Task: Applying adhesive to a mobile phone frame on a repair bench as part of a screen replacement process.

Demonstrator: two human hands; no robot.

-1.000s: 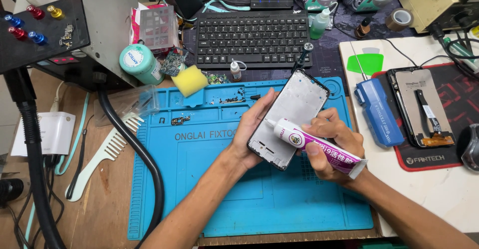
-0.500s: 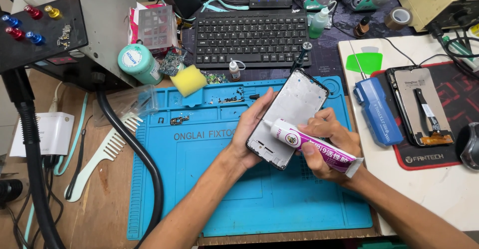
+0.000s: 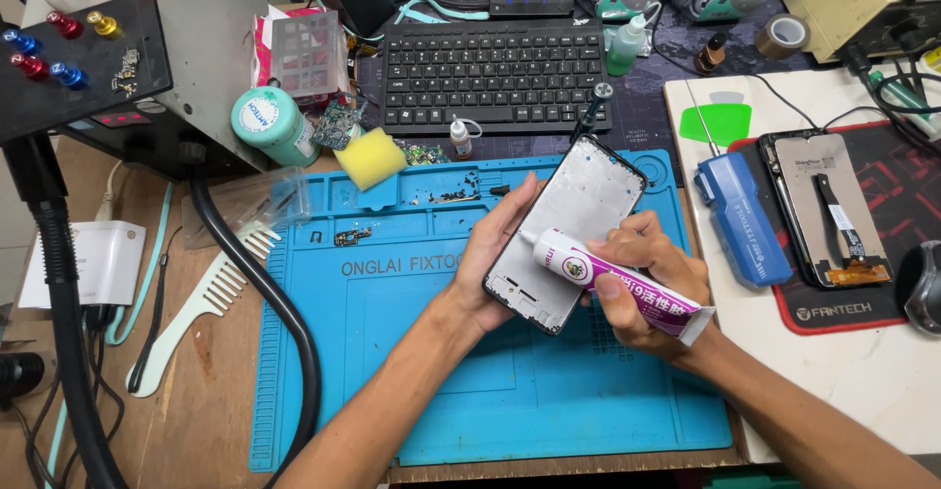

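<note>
My left hand (image 3: 495, 254) grips the left edge of a bare phone frame (image 3: 578, 217), silver-grey with a dark rim, tilted above the blue work mat (image 3: 392, 352). My right hand (image 3: 642, 278) holds a white and purple glue tube (image 3: 618, 283) lying across the frame. The tube's white nozzle touches the frame's left edge, near my left thumb. Both forearms reach in from the bottom of the view.
A black keyboard (image 3: 495, 73) lies beyond the mat. A yellow sponge (image 3: 371, 158), a small dropper bottle (image 3: 461, 139) and loose screws sit at the mat's top. A blue tool (image 3: 740, 217) and a phone screen (image 3: 823, 210) on a red-edged pad lie to the right. A black hose (image 3: 265, 303) and comb (image 3: 206, 303) lie left.
The glue tube's nozzle has slid slightly up and left along the frame's left edge. The frame and my left hand stay where they were.
</note>
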